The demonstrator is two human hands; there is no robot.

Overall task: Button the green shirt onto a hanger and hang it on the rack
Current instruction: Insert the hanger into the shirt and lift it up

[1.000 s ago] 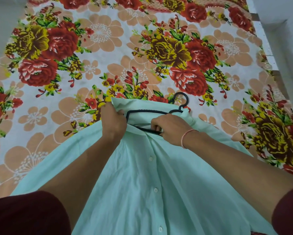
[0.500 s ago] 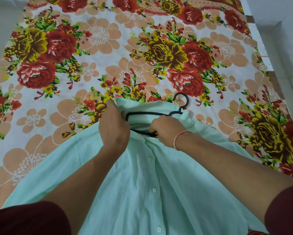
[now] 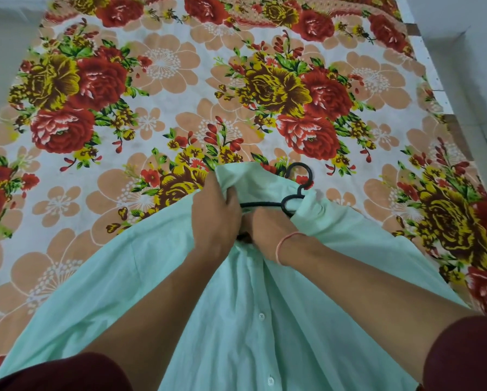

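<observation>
Both grips clenched on green shirt (image 3: 265, 320) collar | pale mint, creased | black hanger (image 3: 290, 198) inside

A floral bedsheet (image 3: 180, 114) is lying bare across its far half and left side, offering open passage for a hand. Toward the near edge, a green shirt (image 3: 236, 334) is spreading wide and blocking the middle. 2 hands, left hand (image 3: 214, 215) and right hand (image 3: 267, 230), are crowding its collar, where a black hanger (image 3: 293, 197) hook is jutting out.
</observation>
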